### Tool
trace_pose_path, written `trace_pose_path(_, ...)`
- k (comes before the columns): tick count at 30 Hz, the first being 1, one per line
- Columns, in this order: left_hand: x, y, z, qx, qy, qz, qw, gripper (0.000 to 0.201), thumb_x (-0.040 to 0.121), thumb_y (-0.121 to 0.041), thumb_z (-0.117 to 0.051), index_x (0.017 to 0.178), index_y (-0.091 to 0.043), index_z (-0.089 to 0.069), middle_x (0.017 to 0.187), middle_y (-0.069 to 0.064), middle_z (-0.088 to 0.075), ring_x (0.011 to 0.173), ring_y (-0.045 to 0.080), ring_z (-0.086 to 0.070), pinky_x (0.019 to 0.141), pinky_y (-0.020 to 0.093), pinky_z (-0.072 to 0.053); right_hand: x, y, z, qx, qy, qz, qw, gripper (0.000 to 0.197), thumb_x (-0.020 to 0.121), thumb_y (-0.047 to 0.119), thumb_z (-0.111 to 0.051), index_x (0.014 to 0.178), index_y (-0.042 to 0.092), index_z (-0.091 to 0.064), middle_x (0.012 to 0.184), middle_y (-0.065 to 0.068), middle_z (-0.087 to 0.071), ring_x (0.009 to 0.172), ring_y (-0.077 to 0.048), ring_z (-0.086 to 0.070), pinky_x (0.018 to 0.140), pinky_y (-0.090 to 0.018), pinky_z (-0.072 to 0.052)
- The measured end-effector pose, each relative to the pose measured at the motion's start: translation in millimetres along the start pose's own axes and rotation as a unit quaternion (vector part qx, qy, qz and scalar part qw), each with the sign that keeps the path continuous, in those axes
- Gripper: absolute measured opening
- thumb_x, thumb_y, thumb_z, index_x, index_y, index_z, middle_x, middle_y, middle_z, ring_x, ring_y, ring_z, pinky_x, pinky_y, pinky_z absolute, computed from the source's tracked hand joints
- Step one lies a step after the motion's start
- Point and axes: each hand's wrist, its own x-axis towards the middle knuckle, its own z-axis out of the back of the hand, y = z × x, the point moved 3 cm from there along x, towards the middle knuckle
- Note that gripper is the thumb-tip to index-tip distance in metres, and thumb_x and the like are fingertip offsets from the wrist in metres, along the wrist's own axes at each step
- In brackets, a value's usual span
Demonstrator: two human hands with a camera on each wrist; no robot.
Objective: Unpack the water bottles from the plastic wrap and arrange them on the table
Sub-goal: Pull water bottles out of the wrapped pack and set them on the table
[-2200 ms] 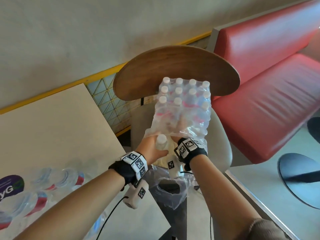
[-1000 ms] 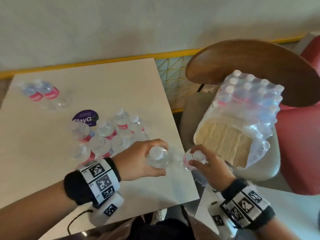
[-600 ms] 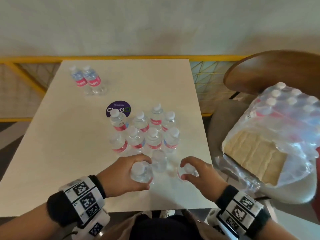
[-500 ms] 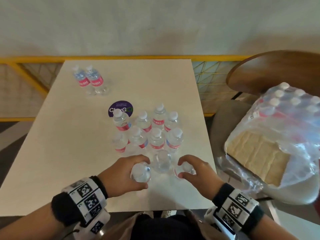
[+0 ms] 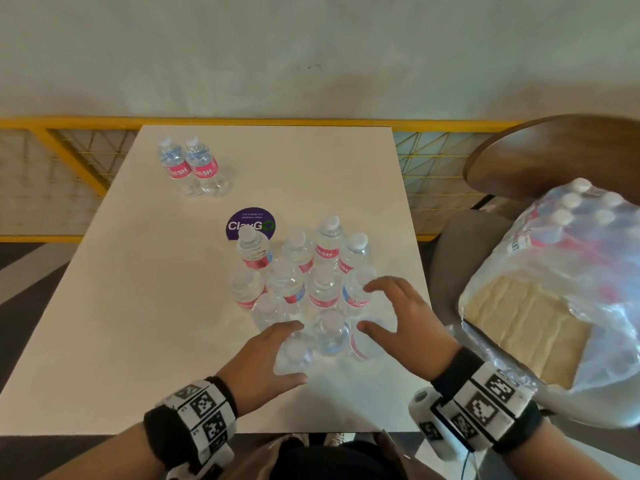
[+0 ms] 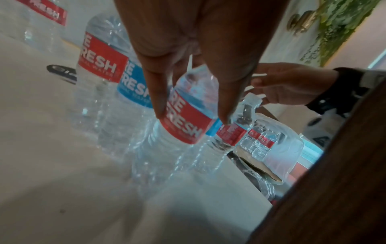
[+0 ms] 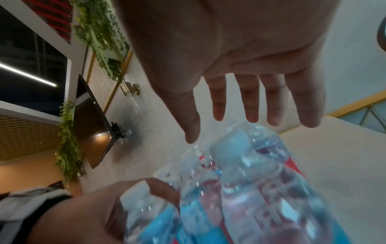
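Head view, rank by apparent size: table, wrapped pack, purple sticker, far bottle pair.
1. table
2. wrapped pack, partly cut off by the frame
3. far bottle pair
4. purple sticker, partly hidden by a bottle

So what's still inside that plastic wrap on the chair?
Inside the plastic wrap several capped bottles still stand at the far end, on a cardboard tray whose near part lies bare. How many remain cannot be counted; the film blurs them.

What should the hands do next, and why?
Probably reach back to the torn clear plastic pack on the chair for more. Both the left hand and right hand are open, the clear water bottles stand grouped on the white table, and capped bottles remain wrapped.
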Motion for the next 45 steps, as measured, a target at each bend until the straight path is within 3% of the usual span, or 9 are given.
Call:
trace_pose_path(4, -13.5, -23.0, 45.2, -0.021, -0.057, -0.038, 0.997, 0.081, 0.051, -0.081, -0.065, 0.122, -0.048, -0.044, 0.117, -0.027, -0.052, 0.101, -0.003, -0.057, 0.079, 0.017, -0.053, 30.3, 28.5, 24.4, -0.014, -0.024, 0.037, 0.999, 0.041, 0.082, 0.023, -0.071, 0.120, 0.019, -0.056, 0.124, 0.001, -0.053, 0.114, -0.016, -0.053, 0.101, -0.024, -0.039)
trace_pose_path(7, -1.4, -30.9, 100.3, -0.004, -0.190, -0.083, 0.978, 0.052, 0.069, -0.064, -0.057, 0.112, -0.035, -0.057, 0.106, -0.018, -0.059, 0.095, 0.000, -0.058, 0.063, 0.009, -0.050, 68.5, 59.1, 37.4, -0.041, -0.011, 0.055, 0.998, 0.035, 0.086, 0.018, -0.065, 0.120, 0.018, -0.056, 0.120, -0.002, -0.056, 0.105, -0.016, -0.056, 0.090, -0.018, -0.039)
trace_pose_path(10, 35.4, -13.8, 140.3, 0.078, -0.242, -0.078, 0.964, 0.051, 0.081, -0.033, -0.062, 0.129, -0.019, -0.052, 0.124, 0.001, -0.051, 0.112, 0.013, -0.053, 0.084, 0.020, -0.047, 112.7, 83.5, 30.9, -0.092, 0.054, 0.045, 0.993, 0.037, 0.090, 0.016, -0.057, 0.127, 0.020, -0.052, 0.119, -0.006, -0.058, 0.096, -0.017, -0.057, 0.086, -0.025, -0.043)
trace_pose_path(13, 76.3, 4.8, 149.9, 0.139, -0.171, 0.012, 0.975, 0.064, 0.086, -0.016, -0.063, 0.143, -0.019, -0.035, 0.143, 0.008, -0.038, 0.130, 0.024, -0.041, 0.103, 0.025, -0.031, 145.2, 93.4, 6.3, -0.186, 0.134, 0.044, 0.972, 0.047, 0.091, 0.018, -0.057, 0.136, 0.022, -0.045, 0.127, -0.009, -0.056, 0.111, -0.023, -0.055, 0.094, -0.030, -0.043)
trace_pose_path(17, 102.8, 6.0, 144.5, 0.150, -0.111, 0.071, 0.980, 0.057, 0.084, -0.020, -0.067, 0.138, -0.019, -0.046, 0.140, 0.008, -0.048, 0.127, 0.030, -0.047, 0.105, 0.033, -0.038, 163.3, 92.5, -25.7, -0.266, 0.215, 0.031, 0.939, 0.050, 0.090, 0.017, -0.060, 0.137, 0.021, -0.046, 0.139, -0.007, -0.048, 0.124, -0.025, -0.049, 0.102, -0.031, -0.039)
trace_pose_path(29, 148.6, -10.2, 169.2, 0.204, -0.108, 0.051, 0.972, 0.026, 0.084, -0.022, -0.063, 0.107, -0.011, -0.059, 0.106, 0.010, -0.065, 0.104, 0.034, -0.059, 0.086, 0.035, -0.048, 193.3, 104.8, -29.8, -0.320, 0.158, 0.013, 0.934, 0.033, 0.093, 0.003, -0.047, 0.124, 0.006, -0.057, 0.121, -0.015, -0.058, 0.105, -0.031, -0.062, 0.087, -0.032, -0.051)
trace_pose_path(34, 131.3, -3.2, 175.0, 0.140, -0.132, 0.001, 0.981, 0.073, 0.083, -0.047, -0.064, 0.143, -0.022, -0.032, 0.145, 0.006, -0.038, 0.129, 0.023, -0.043, 0.106, 0.035, -0.036, 175.3, 101.0, 5.8, -0.263, 0.150, -0.004, 0.953, 0.047, 0.091, 0.027, -0.057, 0.136, 0.018, -0.044, 0.131, -0.009, -0.049, 0.118, -0.026, -0.052, 0.095, -0.034, -0.043)
trace_pose_path(38, 73.2, -0.3, 159.6, 0.035, -0.137, -0.184, 0.973, 0.066, 0.072, -0.062, -0.062, 0.128, -0.032, -0.046, 0.131, -0.018, -0.043, 0.118, -0.006, -0.046, 0.094, 0.017, -0.045, 131.5, 89.2, 19.2, -0.239, 0.212, 0.008, 0.947, 0.054, 0.086, 0.043, -0.062, 0.134, 0.025, -0.046, 0.127, -0.003, -0.057, 0.110, -0.020, -0.057, 0.093, -0.030, -0.043)
trace_pose_path(45, 65.7, 44.6, 118.2, 0.015, -0.020, -0.103, 0.994, 0.054, 0.072, -0.030, -0.081, 0.098, -0.064, -0.050, 0.112, -0.032, -0.057, 0.107, 0.002, -0.055, 0.088, 0.033, -0.054, 110.9, 66.8, -24.5, -0.295, 0.257, -0.005, 0.920, 0.043, 0.091, 0.017, -0.057, 0.133, 0.016, -0.050, 0.131, -0.011, -0.051, 0.115, -0.028, -0.056, 0.097, -0.037, -0.048)
